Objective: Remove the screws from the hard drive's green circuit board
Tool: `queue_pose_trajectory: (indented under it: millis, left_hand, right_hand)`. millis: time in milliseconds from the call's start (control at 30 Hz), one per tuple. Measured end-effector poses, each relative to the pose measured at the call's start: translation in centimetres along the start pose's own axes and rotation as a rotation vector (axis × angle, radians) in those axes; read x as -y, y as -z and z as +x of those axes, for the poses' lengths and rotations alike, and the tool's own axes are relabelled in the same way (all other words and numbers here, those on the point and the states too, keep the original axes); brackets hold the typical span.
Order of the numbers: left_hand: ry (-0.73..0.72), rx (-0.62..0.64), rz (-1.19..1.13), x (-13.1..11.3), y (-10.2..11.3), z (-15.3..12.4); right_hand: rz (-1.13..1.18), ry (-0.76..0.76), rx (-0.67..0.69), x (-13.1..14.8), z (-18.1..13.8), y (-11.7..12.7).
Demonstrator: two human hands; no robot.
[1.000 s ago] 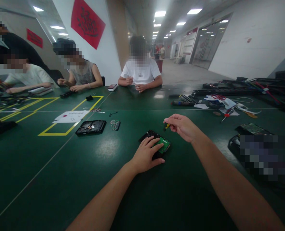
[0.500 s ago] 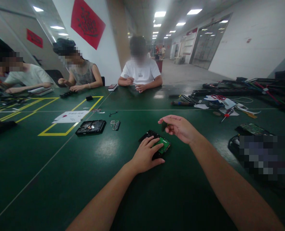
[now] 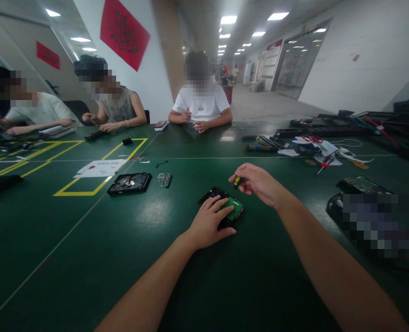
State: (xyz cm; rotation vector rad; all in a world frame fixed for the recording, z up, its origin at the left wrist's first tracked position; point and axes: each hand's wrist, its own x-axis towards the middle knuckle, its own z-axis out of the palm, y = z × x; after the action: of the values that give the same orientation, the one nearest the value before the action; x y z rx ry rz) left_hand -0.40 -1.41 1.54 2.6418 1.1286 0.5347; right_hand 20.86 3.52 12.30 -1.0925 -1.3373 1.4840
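At the left of the green tabletop (image 3: 69, 258), a white sheet (image 3: 100, 169) lies across a line of yellow tape, nearer the far edge than the near one. Just right of it sits a black drive casing (image 3: 130, 183), and beside that a small circuit board (image 3: 164, 180), the two apart. A person in a white shirt (image 3: 200, 106) sits at the far edge.

My left grip (image 3: 208, 223) rests with fingers spread apart over a black hard drive (image 3: 215, 192), which lies directly beneath it in the middle of the tabletop. My thumb stretches along the side facing the near edge; the drive's green board (image 3: 238, 208) shows past my fingertips.

A small yellow-and-black tool (image 3: 237, 181) is pinched in my right grip (image 3: 257, 184), thumb and fingers together around it. I cannot make out its tip. This grip hangs above the tabletop, just beyond the drive toward the far edge, and does not touch it.

Farther right, a red-handled screwdriver (image 3: 325, 164) lies by some white scraps, well apart from both grips.
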Motion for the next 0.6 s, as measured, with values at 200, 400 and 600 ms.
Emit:
queue_pose_trajectory:
  millis: [200,400,600]
  left_hand:
    - [-0.002,-0.002,-0.013,0.06,-0.13,-0.02]
    - [0.001,-0.002,-0.009,0.14,-0.22,0.04]
    - [0.005,0.004,0.004,-0.08,0.03,0.05]
  right_hand:
    - [0.027,0.002,0.014,-0.26,0.12,-0.17]
    - [0.012,0.069,-0.030,-0.37,0.25,0.01]
    - [0.032,0.056,0.008,-0.45,0.17,-0.09]
